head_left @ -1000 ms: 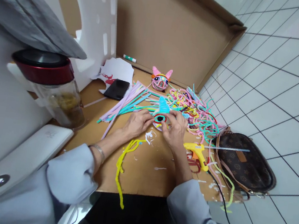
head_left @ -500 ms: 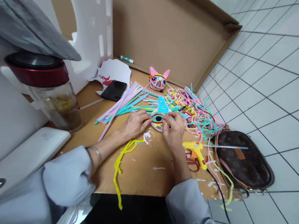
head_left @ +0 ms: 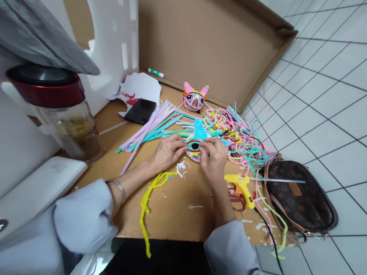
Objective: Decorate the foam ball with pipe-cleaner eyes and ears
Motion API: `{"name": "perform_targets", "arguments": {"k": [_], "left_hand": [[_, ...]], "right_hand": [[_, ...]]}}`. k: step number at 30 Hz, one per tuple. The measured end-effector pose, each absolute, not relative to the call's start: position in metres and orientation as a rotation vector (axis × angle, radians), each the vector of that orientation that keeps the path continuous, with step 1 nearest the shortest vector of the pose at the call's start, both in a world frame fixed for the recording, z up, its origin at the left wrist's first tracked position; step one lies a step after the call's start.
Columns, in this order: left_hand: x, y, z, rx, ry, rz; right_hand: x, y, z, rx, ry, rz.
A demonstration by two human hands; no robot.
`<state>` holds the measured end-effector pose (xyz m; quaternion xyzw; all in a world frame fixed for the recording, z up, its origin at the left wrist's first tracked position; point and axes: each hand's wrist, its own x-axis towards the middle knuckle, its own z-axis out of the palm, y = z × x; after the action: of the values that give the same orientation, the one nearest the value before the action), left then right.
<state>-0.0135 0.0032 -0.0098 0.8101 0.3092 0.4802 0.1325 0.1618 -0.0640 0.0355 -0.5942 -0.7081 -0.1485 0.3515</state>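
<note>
Between my two hands is a pipe-cleaner animal head (head_left: 200,130) with a blue fuzzy ear and a large eye ringed in red and green. My left hand (head_left: 169,150) grips the left side of the eye piece with thumb and fingers bent together. From the right, my right hand (head_left: 213,156) pinches the eye's other side and covers part of the head. Just below, white scraps (head_left: 182,168) and yellow pipe cleaners (head_left: 146,203) lie on the table, the yellow ones hanging over its front edge.
A finished-looking pink-eared head (head_left: 194,98) stands behind. Pipe cleaners (head_left: 248,142) are heaped at right, others (head_left: 150,125) at left near a phone (head_left: 140,111). A yellow glue gun (head_left: 243,187), brown bag (head_left: 302,196) and jar (head_left: 66,115) flank the cardboard-covered table (head_left: 171,218).
Almost nothing differs. Both hands stay at the eye of the animal head, and the view has shifted very slightly.
</note>
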Motion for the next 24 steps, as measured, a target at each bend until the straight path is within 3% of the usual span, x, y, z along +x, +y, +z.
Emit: {"name": "perform_targets", "arguments": {"k": [24], "left_hand": [[-0.0051,-0.0020,-0.0041,1.918,0.920,1.092]], "right_hand": [[0.1659,-0.0550,0.0287,-1.282,-1.783,-0.246]]}}
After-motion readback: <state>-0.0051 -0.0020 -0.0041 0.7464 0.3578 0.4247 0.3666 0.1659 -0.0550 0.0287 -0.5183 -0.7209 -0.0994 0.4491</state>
